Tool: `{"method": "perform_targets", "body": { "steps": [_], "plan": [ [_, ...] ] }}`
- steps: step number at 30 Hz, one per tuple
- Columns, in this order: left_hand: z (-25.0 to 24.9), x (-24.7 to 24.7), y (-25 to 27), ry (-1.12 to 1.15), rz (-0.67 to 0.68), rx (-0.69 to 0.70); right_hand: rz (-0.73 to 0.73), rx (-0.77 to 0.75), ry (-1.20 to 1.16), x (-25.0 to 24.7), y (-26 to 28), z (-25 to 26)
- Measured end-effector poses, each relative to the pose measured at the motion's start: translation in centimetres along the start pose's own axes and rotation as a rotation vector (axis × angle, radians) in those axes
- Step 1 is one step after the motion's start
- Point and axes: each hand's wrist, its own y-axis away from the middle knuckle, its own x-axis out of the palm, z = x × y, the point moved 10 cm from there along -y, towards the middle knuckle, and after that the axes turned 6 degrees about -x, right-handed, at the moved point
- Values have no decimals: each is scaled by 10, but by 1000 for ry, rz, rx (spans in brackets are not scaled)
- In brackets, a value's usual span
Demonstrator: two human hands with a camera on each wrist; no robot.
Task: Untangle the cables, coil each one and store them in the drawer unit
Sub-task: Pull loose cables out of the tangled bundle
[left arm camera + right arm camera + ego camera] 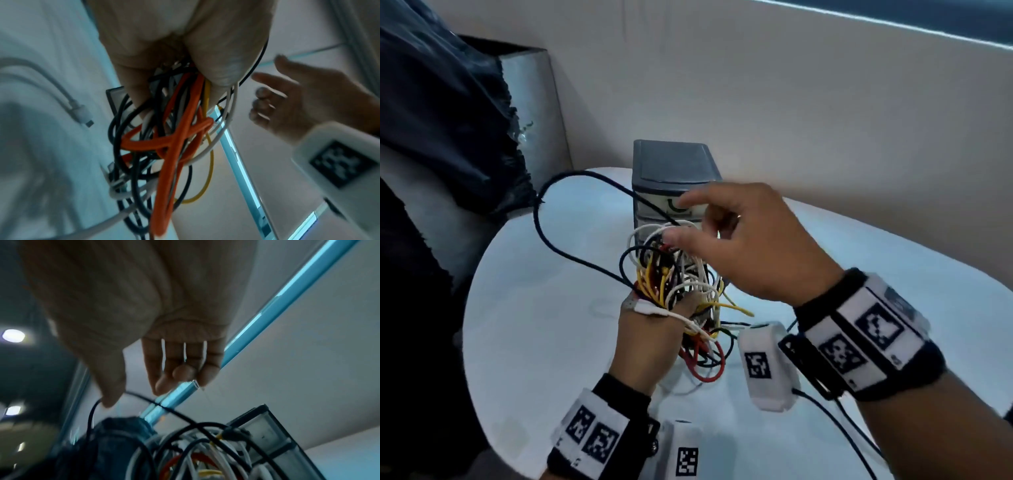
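Gripping cable tangle (681, 284): left hand (650, 335) | right hand (750, 246) hovers, fingers loose

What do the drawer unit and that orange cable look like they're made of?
Drawer unit: seemingly moulded plastic, grey matte top, translucent drawer fronts. Orange cable: looks braided or fabric-sheathed, given its dull, slightly textured surface, though blur leaves that uncertain.

The left hand (650, 329) grips a tangled bundle of cables (674, 281), held up off the white table (534, 325). Just above its fingers, the right hand (750, 246) hovers with loose fingers over the tangle. Beyond both sets of fingertips stands the grey drawer unit (671, 171). A dark cable (551, 233) loops out left of the fingers.
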Motion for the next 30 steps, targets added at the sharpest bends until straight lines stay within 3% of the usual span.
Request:
{"method": "perform_targets", "body": {
  "steps": [2, 5, 7, 10, 12, 14, 16, 17, 21, 23, 25, 30],
  "plan": [
    [-1, 1, 0, -73, -3, 9, 224, -8, 216, 27, -16, 0],
    [9, -4, -4, -146, -34, -31, 302, 40, 365, 29, -32, -18],
    [13, -8, -9, -214, -62, -47, 238, 144, 267, 10, -37, -32],
    [4, -3, -10, -320, -53, -42, -30, 298, 19, -44, -39, -37],
    [3, 4, -8, -341, -37, -74, -290, 97, 199, -96, -45, 3],
    [2, 14, -2, -340, -1, -124, -554, -283, 402, -137, -34, 79],
    [2, 24, 6, -328, 32, -164, -653, -571, 466, -150, -16, 132],
    [4, 27, 8, -306, 36, -181, -629, -544, 430, -153, -17, 133],
    [17, 31, 16, -162, 20, -278, -360, 112, 40, -142, -21, 42],
    [24, 32, 15, -136, 34, -308, -191, 322, -81, -111, -4, -2],
    [28, 35, 14, -135, 64, -287, -66, 389, -32, -79, 10, -32],
    [31, 46, 18, -101, 197, -208, 88, 516, 13, -13, 29, -99]
  ]
}}
